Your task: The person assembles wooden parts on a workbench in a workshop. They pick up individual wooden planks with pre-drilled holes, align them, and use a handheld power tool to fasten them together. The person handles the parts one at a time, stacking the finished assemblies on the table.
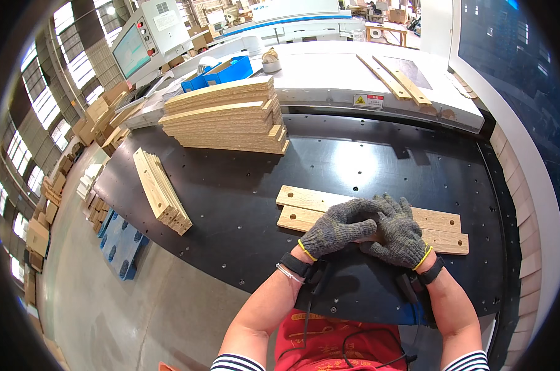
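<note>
Two pale wooden strips with drilled holes lie side by side on the black table: the far strip (308, 197) and the near strip (447, 242). Both my hands wear grey knit gloves with yellow cuffs and meet above the strips' middle. My left hand (342, 229) is arched, thumb stretched toward the right hand, with a gap between thumb and fingers; its fingertips are partly hidden. My right hand (400, 232) has its fingers extended over the strips, touching the left. No held object shows in either hand, though the space beneath them is hidden.
A tall stack of boards (224, 123) stands at the table's far left, with a bundle of drilled strips (159, 188) nearer. Behind are blue bins (227, 71) and two strips (403, 80) on a white machine bed (317, 68). A blue pallet (122, 247) lies on the floor.
</note>
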`<state>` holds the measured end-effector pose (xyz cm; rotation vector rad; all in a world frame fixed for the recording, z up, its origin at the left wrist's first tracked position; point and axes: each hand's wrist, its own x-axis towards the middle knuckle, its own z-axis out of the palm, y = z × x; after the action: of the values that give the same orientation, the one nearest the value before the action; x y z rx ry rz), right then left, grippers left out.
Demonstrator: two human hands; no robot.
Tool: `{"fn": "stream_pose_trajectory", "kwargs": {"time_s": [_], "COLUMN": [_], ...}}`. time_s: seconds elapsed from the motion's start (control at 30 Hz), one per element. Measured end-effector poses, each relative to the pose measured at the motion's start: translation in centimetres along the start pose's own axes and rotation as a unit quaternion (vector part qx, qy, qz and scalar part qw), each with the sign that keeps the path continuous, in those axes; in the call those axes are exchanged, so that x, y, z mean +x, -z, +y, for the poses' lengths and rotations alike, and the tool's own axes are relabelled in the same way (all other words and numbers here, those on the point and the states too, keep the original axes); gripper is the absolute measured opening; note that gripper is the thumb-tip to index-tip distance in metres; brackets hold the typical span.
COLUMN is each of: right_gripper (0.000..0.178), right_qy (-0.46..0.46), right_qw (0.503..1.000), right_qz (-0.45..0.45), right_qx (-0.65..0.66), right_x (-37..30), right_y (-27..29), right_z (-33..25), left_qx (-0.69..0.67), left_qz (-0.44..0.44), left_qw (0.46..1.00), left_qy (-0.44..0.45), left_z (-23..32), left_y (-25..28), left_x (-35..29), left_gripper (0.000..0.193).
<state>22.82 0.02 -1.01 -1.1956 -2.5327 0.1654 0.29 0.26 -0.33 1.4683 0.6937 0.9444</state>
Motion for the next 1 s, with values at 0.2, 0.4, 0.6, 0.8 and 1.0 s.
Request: {"fn": "stream_pose_trajectory", "kwargs": {"time_s": [0.2,0.4,0.6,0.8,1.0], "right_gripper": [0.086,0.085,0.086,0.085,0.084], "right_qy": [0.009,0.01,0.004,0.012,0.013], "right_qw": [1.0,1.0,1.0,1.0,1.0], "right_qz": [0.005,0.017,0.014,0.016,0.019], "right_qx": [0.003,0.004,0.011,0.003,0.012], "right_x": [0.01,-0.03,0.01,-0.02,-0.01], "right_y": [0.11,-0.12,0.04,-0.16,0.01], "right_z": [-0.07,0.03,-0.15,0.1,-0.06], "left_qx": [-0.017,-0.011,-0.015,-0.001,0.005], "left_qz": [-0.006,-0.021,-0.01,-0.003,0.0], "left_qw": [1.0,1.0,1.0,1.0,1.0], "left_qy": [-0.003,0.006,-0.001,-0.008,-0.008], "left_z": [-0.27,-0.28,-0.44,-0.56,-0.73], "left_y": [0.06,0.19,0.11,0.04,-0.05], "left_x": [0.01,0.07,-0.02,0.06,0.07], "left_gripper": [0.05,0.054,0.054,0.055,0.053]}}
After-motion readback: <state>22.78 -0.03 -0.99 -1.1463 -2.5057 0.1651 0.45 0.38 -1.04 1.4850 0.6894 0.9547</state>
